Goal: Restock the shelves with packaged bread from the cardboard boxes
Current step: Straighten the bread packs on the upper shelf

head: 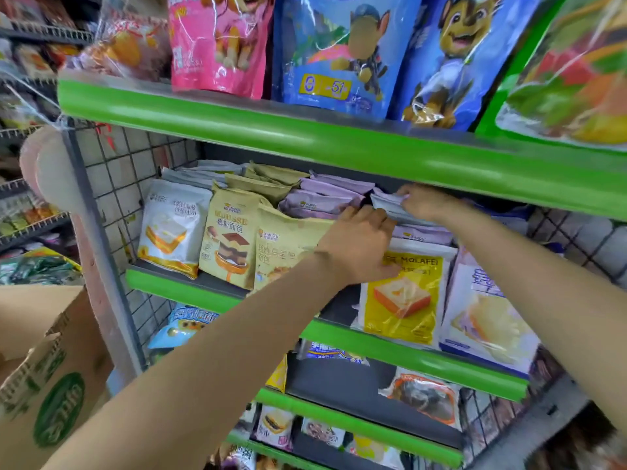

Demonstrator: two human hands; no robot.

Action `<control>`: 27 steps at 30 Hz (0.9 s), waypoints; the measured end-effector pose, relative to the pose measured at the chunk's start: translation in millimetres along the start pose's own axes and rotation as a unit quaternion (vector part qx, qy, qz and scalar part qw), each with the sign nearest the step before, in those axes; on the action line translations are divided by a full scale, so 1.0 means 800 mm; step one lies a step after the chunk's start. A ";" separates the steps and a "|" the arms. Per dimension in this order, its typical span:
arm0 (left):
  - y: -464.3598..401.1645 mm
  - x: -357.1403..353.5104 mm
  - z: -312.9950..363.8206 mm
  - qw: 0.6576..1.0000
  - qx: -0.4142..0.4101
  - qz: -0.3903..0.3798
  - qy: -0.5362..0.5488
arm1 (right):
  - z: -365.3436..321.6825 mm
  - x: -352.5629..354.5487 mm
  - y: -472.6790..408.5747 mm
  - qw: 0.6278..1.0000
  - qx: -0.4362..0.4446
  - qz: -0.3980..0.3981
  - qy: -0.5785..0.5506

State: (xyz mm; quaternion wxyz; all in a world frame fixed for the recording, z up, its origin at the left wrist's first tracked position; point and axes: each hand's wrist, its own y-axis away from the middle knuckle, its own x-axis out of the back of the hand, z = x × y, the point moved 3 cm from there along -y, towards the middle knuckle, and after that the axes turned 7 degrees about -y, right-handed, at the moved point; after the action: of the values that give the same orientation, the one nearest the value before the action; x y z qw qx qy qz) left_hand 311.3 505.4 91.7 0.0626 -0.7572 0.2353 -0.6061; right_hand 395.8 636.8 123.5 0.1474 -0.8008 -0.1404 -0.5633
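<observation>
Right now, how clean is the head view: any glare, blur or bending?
Head view: wide-angle bending curves the green shelf edge; glare streaks the cartoon bags; the cardboard box and frame edges are soft; print on the mousse bread pack stays readable.

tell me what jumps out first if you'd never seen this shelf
Two bare arms reach into the middle green-edged shelf: the left hand rests on the bread packets, the right hand pinches a pale packet further back. Above stand bright cartoon-dog bags; a cardboard box sits lower left.
</observation>
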 end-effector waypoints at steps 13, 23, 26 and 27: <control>-0.009 -0.035 0.048 0.984 0.059 -0.107 -0.129 | 0.027 -0.011 0.029 0.991 0.011 0.017 0.130; 0.002 -0.051 0.021 0.986 0.033 -0.086 -0.141 | 0.019 -0.016 0.024 0.993 0.047 0.069 0.081; -0.002 -0.056 0.020 0.987 0.015 -0.105 -0.117 | 0.041 -0.005 0.002 0.994 0.027 0.079 0.066; -0.002 -0.058 0.019 0.986 0.009 -0.118 -0.117 | 0.046 -0.005 -0.004 0.995 0.021 0.067 0.071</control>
State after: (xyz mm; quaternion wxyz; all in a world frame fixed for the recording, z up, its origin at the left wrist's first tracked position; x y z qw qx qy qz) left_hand 319.2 524.1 46.7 0.0242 -0.8448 0.1295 -0.5186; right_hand 424.7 654.0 108.6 0.2110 -0.7633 -0.0873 -0.6044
